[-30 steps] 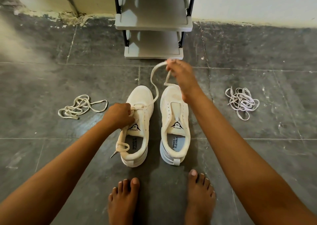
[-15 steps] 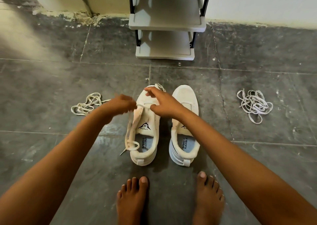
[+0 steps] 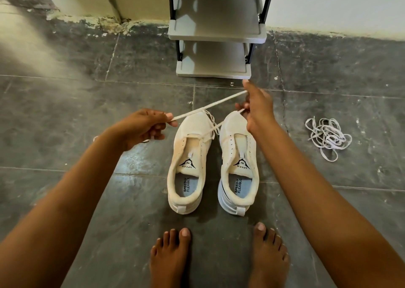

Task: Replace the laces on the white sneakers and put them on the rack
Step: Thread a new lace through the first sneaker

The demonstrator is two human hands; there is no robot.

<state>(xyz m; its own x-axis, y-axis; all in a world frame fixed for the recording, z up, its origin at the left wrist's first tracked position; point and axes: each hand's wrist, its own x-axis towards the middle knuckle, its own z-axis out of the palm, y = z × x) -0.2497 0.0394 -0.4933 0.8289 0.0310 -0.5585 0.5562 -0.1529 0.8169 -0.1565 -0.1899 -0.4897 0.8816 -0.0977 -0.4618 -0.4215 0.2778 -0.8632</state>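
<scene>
Tension on the cream flat cotton lace [image 3: 210, 106] is the main risk here: the left hand [image 3: 142, 127] pinches one end between thumb and fingers, the right hand [image 3: 256, 110] grips the other end with curled fingers, and the lace runs taut between them, with a second strand dropping from the right hand into the front eyelets of the left white mesh sneaker [image 3: 190, 156]. Judging from this, only the lowest eyelets on that shoe are still threaded, so a hard pull could drag or tip the light shoe toward the right hand, knocking it into the right white mesh sneaker [image 3: 240, 162], which stands just beside it below the right wrist and shows bare eyelets. A snagged tip in an eyelet would cause the same jerk. The tangled pile of white flat laces [image 3: 328, 135] lies on the dark grey tiled floor [image 3: 65, 103] well out to the right of the right hand; its knotting could slow the relacing. The grey 2-tier plastic shoe rack [image 3: 217, 33] stands just beyond the right hand, near enough that a swinging fist might clip its lower shelf.
</scene>
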